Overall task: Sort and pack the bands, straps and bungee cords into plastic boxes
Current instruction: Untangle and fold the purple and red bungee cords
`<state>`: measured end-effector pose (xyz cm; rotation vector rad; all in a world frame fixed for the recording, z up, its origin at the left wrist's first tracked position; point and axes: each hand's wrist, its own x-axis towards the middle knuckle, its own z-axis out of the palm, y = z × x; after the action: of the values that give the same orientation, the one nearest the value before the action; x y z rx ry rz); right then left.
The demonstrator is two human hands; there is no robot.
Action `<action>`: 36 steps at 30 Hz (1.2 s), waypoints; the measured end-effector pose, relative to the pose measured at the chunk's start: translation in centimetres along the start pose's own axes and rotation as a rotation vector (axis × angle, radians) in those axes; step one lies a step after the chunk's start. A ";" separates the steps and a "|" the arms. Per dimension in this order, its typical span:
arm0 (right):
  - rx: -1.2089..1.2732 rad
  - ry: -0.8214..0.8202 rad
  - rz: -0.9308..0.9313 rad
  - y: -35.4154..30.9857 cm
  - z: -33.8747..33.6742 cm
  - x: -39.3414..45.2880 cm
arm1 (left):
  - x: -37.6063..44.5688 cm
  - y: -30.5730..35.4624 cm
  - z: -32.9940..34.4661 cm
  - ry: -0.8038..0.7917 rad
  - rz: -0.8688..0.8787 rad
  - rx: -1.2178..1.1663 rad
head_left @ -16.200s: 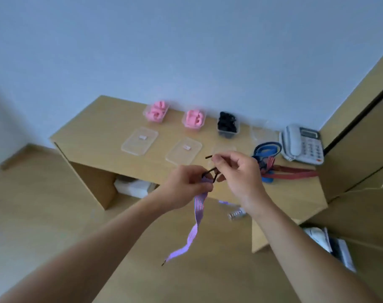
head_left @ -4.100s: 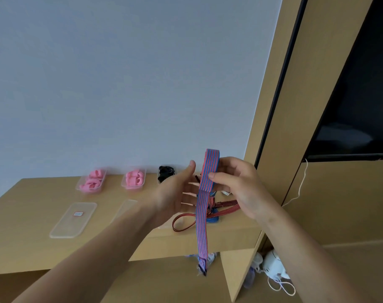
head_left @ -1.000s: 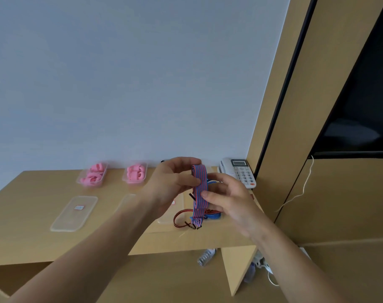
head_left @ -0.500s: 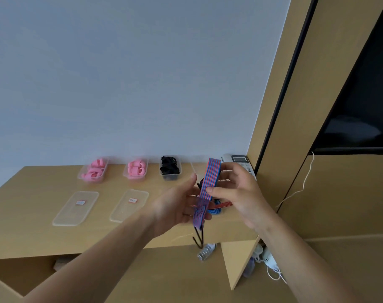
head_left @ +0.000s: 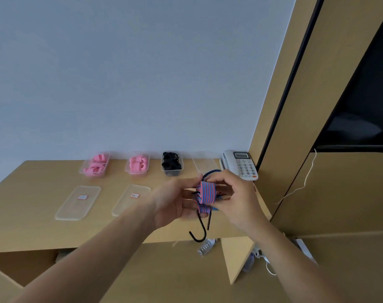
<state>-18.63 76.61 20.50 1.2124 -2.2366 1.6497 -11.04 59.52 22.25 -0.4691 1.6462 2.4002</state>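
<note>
At centre, above the desk edge [head_left: 54, 241]: one striped bungee cord [head_left: 205, 192], now wound into a tight bundle where half a second ago a flat loop stood upright, pinched between left hand [head_left: 175, 203] and right hand [head_left: 235, 199]; one black hook [head_left: 198, 229] dangling toward 6 o'clock. Beyond, toward 10 o'clock: two clear lids [head_left: 77, 202]. Farthest, along the wall: four plastic boxes [head_left: 138, 165], one telephone [head_left: 240, 164] at 1 o'clock.

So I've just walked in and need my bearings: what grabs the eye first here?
The red-and-blue striped bungee cord, wound into a bundle and held mid-frame between the left hand and right hand, its black hook dangling below. Behind, two boxes of pink bands stand out against the wall.
</note>
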 end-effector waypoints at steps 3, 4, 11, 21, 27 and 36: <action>-0.047 -0.012 -0.047 0.1 0.2 -0.2 | 0.2 -0.2 -0.7 0.024 0.006 -0.044; -0.073 -0.014 -0.087 0.2 0.3 -0.3 | 0.3 -0.3 -1.1 0.034 0.017 -0.045; 0.230 -0.074 0.283 0.1 2.6 -1.7 | 0.7 -0.3 -3.1 0.098 0.130 -0.111; 0.909 0.117 0.908 -0.7 8.5 -1.6 | 0.2 -1.3 -7.2 0.376 0.252 -0.152; 0.606 0.107 0.871 -0.7 11.8 -1.1 | -0.2 -2.7 -9.2 0.443 0.309 0.074; 0.188 0.149 0.629 1.3 13.6 1.3 | 2.9 -2.4 -11.6 0.414 0.175 -0.194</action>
<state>-15.54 64.60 14.69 0.3862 -2.5653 2.1042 -11.21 49.51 15.23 -0.9473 1.6691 2.7501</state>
